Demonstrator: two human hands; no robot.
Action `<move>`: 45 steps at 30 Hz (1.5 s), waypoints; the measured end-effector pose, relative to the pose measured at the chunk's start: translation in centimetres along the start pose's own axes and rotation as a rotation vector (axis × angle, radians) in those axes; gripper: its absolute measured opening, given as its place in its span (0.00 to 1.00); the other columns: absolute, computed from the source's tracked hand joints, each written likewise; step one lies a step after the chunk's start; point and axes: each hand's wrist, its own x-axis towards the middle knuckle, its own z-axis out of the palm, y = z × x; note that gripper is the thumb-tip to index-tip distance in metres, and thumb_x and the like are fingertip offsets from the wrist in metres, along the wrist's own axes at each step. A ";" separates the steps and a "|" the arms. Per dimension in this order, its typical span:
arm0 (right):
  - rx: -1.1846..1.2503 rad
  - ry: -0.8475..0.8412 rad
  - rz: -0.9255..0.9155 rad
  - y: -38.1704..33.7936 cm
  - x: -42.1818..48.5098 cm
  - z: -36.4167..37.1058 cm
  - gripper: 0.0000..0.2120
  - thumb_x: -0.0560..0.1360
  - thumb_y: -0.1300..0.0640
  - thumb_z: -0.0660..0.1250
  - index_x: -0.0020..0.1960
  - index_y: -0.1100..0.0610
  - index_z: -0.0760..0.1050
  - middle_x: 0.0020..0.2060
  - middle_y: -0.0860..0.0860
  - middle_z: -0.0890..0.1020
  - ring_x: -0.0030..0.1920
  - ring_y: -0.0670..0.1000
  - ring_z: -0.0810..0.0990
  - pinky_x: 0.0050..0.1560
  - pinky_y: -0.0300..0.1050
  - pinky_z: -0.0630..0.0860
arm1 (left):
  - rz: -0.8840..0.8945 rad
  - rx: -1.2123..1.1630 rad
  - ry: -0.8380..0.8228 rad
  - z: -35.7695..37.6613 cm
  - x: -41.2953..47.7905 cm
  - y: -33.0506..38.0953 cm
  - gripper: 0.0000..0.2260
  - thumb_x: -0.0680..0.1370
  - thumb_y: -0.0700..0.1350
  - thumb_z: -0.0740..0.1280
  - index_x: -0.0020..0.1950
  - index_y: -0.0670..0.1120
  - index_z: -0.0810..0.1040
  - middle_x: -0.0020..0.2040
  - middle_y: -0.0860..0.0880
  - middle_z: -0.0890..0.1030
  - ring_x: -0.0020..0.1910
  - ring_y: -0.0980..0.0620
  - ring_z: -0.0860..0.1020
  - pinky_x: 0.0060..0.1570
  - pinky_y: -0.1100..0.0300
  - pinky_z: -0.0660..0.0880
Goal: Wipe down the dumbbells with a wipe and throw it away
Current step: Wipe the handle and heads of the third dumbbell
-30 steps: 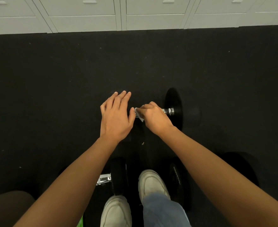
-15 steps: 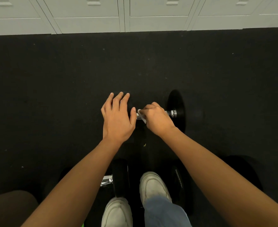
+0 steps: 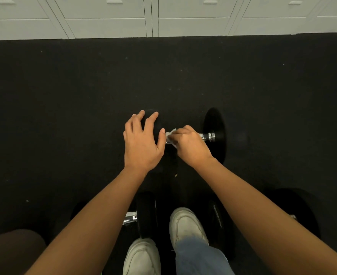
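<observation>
Dumbbell lies mid-floor, well short of the locker edge. The left hand cups one head with spread, curled fingers, probably to stop it rolling, while the right hand clamps the white wipe round the handle. Lettering on a second dumbbell (beside the shoes) is unreadable.

White sneakers, faded blue jeans

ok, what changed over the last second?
Left hand went from flat, fingers together, to fingers spread and curled over the left head of the dumbbell. Right hand still pinches the wipe on the handle; dumbbell unmoved.
</observation>
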 end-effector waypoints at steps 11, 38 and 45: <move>-0.101 -0.073 -0.098 -0.2 -0.2 -0.2 0.17 0.76 0.63 0.63 0.65 0.56 0.73 0.62 0.51 0.76 0.61 0.51 0.69 0.59 0.46 0.73 | -0.006 0.022 -0.003 0.0 0.0 0.1 0.25 0.77 0.58 0.52 0.71 0.50 0.65 0.71 0.42 0.65 0.70 0.43 0.62 0.64 0.47 0.66; -0.112 -0.052 -0.099 0.7 -1.2 -0.4 0.22 0.76 0.65 0.61 0.69 0.56 0.68 0.64 0.51 0.73 0.62 0.51 0.68 0.60 0.44 0.71 | -0.009 0.033 0.001 0.1 0.0 0.1 0.23 0.78 0.56 0.55 0.71 0.50 0.65 0.70 0.42 0.66 0.69 0.42 0.63 0.64 0.46 0.67; -0.028 -0.016 0.040 -0.4 0.4 0.2 0.23 0.75 0.65 0.64 0.69 0.57 0.68 0.62 0.53 0.74 0.63 0.52 0.67 0.62 0.43 0.68 | -0.005 0.031 0.004 0.0 0.0 0.2 0.23 0.78 0.56 0.56 0.71 0.50 0.65 0.70 0.42 0.66 0.69 0.42 0.63 0.63 0.46 0.67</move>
